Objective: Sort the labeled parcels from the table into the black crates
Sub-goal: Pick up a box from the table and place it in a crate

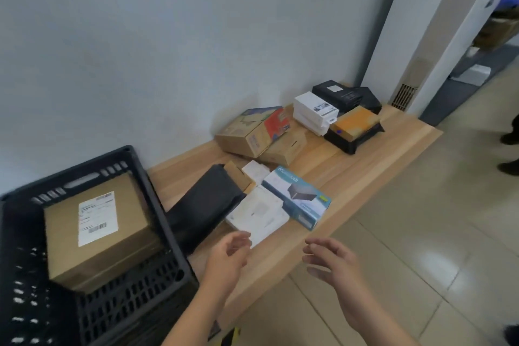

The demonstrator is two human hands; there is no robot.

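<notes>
On the wooden table [365,166], seen from the head camera, a flat white parcel [257,215] is found just ahead of the left hand [229,257], its long axis running away rightward. Both hands are loosely open and empty; the right hand [332,260] is farther. One brown box [95,229] is already held in the black crate [157,205].

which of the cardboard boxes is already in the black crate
The brown box with the white shipping label; the other cardboard boxes sit on the table.

A black crate [157,222] at the desk's left end holds one brown labeled parcel [97,229], label up. More parcels lie on the desk [365,177]: a blue-and-white box [297,196], white packets [257,215], stacked cartons [252,135].
</notes>
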